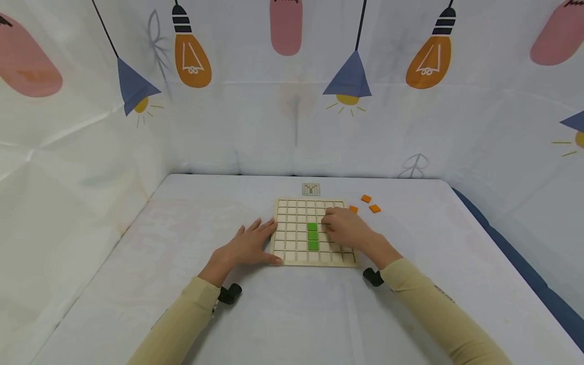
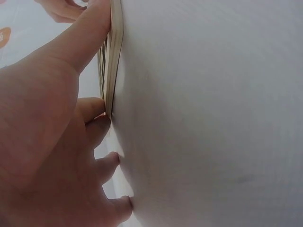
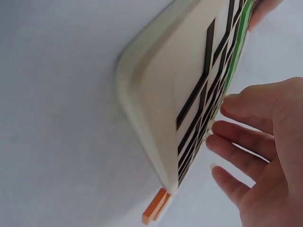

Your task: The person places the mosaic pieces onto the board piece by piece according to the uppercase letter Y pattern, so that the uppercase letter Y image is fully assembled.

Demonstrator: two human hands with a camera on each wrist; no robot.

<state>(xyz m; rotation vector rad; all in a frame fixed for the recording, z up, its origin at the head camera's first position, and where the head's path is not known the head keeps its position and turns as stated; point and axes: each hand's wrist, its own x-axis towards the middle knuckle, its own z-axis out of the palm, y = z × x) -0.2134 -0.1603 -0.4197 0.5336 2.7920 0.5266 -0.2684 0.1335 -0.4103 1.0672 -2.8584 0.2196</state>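
A light wooden grid board lies on the table, with green square tiles in one column of its cells. My left hand has its fingers spread along the board's left edge, the thumb at the near left corner. In the left wrist view those fingertips meet the table beside the board's edge. My right hand is over the right half of the board, covering some cells. In the right wrist view its fingertips are right at the grid, loosely bent, and no tile shows between thumb and fingers.
Orange square tiles lie loose past the board's far right corner. A small patterned card lies just beyond the far edge. The white table meets a patterned cloth backdrop. Dark wrist cameras hang under both forearms.
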